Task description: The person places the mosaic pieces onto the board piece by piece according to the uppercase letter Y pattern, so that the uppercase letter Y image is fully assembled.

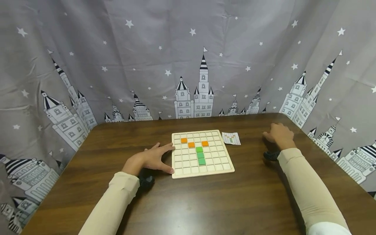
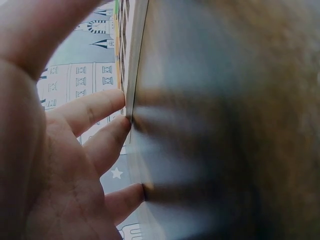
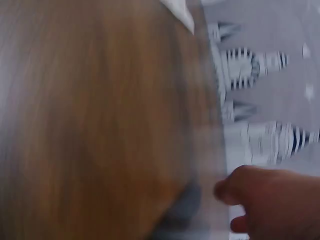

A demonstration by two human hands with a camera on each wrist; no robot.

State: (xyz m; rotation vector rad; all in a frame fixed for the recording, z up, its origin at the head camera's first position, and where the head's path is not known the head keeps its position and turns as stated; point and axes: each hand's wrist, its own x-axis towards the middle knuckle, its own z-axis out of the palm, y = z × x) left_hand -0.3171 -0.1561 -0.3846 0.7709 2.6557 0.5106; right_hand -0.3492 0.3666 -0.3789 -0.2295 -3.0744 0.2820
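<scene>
A pale wooden grid board [image 1: 182, 173] lies on the table, with several orange tiles [image 1: 191, 145] and green tiles [image 1: 201, 155] in a Y-like pattern. My left hand [image 1: 152, 157] rests at the board's left side, thumb and fingers spread. In the left wrist view, fingertips [image 2: 120, 100] touch the board's edge [image 2: 134, 65]. Off to the right, over the table's far right part, is my right hand [image 1: 279, 134], its fingers loosely bent and their tips partly hidden. Nothing shows in it; the right wrist view is blurred.
A small paper card [image 1: 231, 138] printed with a coloured grid pattern lies just right of the board. Beneath everything is a dark brown wooden table [image 1: 205, 202]. A grey curtain [image 1: 147, 49] with castles and stars hangs behind it and around its sides.
</scene>
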